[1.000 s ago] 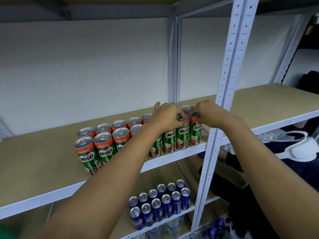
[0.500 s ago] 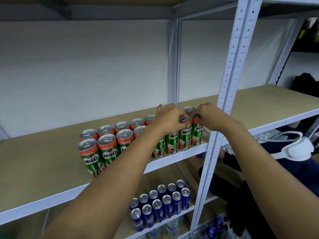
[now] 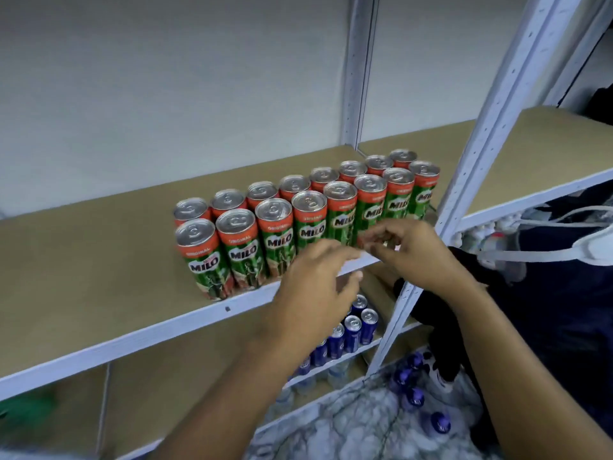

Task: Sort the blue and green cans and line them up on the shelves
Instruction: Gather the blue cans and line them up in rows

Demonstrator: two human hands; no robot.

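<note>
You are looking down at a white metal rack with tan boards. On the upper shelf [image 3: 99, 277], green cans [image 3: 308, 224] stand upright in two straight rows that run from front left toward back right, each can touching its neighbours; they have red tops, silver lids and the word MILO on the side. The front row stands close to the shelf's front edge. Your left hand [image 3: 318, 280] is in front of that edge, below the middle of the front row, with fingers loosely extended and nothing in it; it touches no can. Your right hand [image 3: 408, 250] is just beside it to the right, also in front of the shelf edge, fingers lightly curled and empty, clear of the cans. Below, on the lower shelf [image 3: 338, 363], blue cans [image 3: 351, 333] stand upright in rows, partly hidden by your left arm. A white upright post [image 3: 477, 154] crosses the view to the right of the green cans. Lower right, blue-capped bottles [image 3: 414, 396] lie blurred on a marbled floor.
</note>
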